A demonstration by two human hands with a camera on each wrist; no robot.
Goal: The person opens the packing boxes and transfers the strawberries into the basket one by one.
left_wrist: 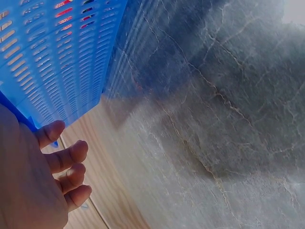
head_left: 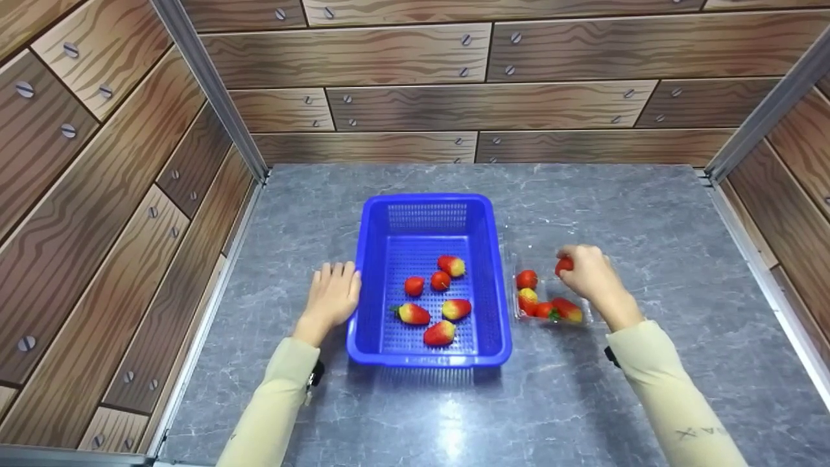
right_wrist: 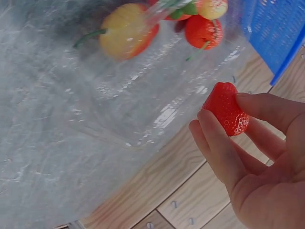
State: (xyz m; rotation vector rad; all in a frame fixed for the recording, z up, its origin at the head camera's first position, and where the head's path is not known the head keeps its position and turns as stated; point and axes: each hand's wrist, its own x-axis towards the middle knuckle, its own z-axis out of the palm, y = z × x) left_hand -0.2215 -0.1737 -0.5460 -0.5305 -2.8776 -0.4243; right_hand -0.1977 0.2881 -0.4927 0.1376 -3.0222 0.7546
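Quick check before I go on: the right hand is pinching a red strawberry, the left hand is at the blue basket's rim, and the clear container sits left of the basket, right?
Not quite: the clear container sits to the right of the blue basket, as the head view shows. The rest stands.

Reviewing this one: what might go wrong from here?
The red strawberry pinched in the right hand might slip out and drop. The clear plastic container has no hand steadying it, so a bump might slide it. The left hand touches the blue basket, so an uneven push might shift it.
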